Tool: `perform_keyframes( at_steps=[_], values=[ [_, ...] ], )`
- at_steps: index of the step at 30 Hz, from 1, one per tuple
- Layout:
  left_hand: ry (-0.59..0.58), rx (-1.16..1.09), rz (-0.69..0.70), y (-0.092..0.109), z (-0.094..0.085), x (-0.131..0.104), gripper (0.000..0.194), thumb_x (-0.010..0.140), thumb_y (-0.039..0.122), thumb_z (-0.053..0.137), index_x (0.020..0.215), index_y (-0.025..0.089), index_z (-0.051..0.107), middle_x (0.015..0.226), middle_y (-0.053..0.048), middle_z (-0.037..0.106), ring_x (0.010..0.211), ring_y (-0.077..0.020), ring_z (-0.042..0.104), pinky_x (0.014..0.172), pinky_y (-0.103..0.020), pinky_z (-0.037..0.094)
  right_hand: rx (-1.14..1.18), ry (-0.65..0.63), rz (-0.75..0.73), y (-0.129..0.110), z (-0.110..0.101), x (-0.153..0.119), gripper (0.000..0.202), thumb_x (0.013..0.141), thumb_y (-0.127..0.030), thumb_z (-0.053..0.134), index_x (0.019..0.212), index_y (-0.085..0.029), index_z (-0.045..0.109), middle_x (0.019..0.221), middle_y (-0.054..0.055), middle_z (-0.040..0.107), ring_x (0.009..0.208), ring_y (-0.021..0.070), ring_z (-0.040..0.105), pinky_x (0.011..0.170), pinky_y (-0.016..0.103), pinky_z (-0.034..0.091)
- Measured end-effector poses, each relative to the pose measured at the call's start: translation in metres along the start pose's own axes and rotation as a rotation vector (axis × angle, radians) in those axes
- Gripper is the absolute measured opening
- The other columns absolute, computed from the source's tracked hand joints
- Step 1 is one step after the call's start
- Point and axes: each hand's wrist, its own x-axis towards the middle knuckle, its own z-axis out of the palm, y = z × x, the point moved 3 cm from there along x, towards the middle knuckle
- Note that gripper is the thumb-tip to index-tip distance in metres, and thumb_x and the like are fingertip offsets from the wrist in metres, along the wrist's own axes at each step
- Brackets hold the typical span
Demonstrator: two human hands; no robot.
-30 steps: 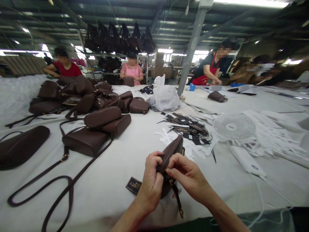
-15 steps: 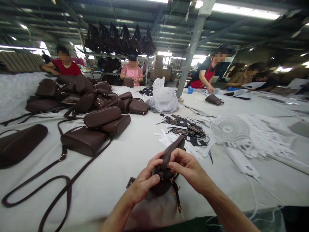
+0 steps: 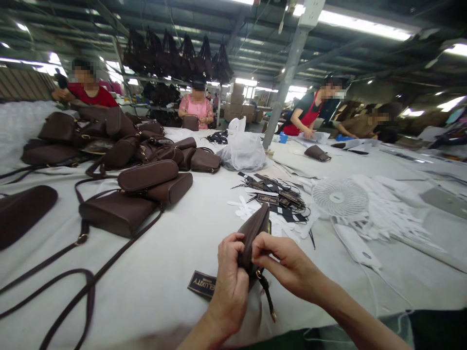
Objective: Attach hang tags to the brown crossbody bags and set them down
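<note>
A small dark brown bag (image 3: 254, 223) is held upright over the white table, narrow side toward me. My left hand (image 3: 233, 277) is wrapped round its left side. The fingers of my right hand (image 3: 273, 253) are pinched together at the bag's top edge on the right; what lies between the fingertips is hidden. Below them a short dark strap (image 3: 268, 294) with gold metal ends hangs down. A black tag with gold lettering (image 3: 203, 284) shows beside my left wrist, partly covered by it.
Brown bags (image 3: 116, 214) with long straps are piled on the left. Black tags (image 3: 280, 194) and white strips lie beyond my hands. On the right are a white fan (image 3: 341, 197) and its cable. Several people work across the white table (image 3: 164, 257).
My left hand has turned more upright around the bag, and the bag has tilted. More of the lettered tag shows. The view has shifted slightly to the right.
</note>
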Motion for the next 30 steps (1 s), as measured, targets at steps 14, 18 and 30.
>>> perform_keyframes(
  at_steps=[14,18,30],
  values=[
    [-0.148,-0.001,0.102,-0.003,-0.001,0.009,0.039,0.093,0.018,0.033,0.129,0.028,0.046,0.139,-0.005,0.049,0.131,-0.0235,0.042,0.118,-0.054,0.012,0.136,-0.012,0.09,0.002,-0.001,0.003,0.009,0.077,-0.012,0.055,0.071,-0.019,0.055,0.062,-0.004,0.056,0.057,0.0093,0.05,0.056,0.021,0.039],
    [-0.184,-0.041,0.037,0.007,-0.007,0.014,0.039,0.095,0.021,0.034,0.13,0.028,0.049,0.143,-0.004,0.049,0.133,-0.0235,0.042,0.119,-0.051,0.008,0.526,0.091,0.328,0.01,0.005,0.003,0.022,0.076,-0.033,0.068,0.072,-0.019,0.051,0.06,-0.005,0.055,0.052,0.0091,0.053,0.051,0.021,0.043],
    [-0.098,0.162,0.1,-0.011,-0.009,-0.009,0.055,0.086,0.016,0.055,0.135,0.028,0.035,0.143,-0.008,0.046,0.134,-0.0249,0.041,0.118,-0.057,0.008,0.481,0.122,0.275,0.009,0.022,0.009,0.025,0.076,-0.034,0.07,0.07,-0.018,0.052,0.058,-0.006,0.055,0.053,0.0077,0.051,0.051,0.019,0.042]
  ],
)
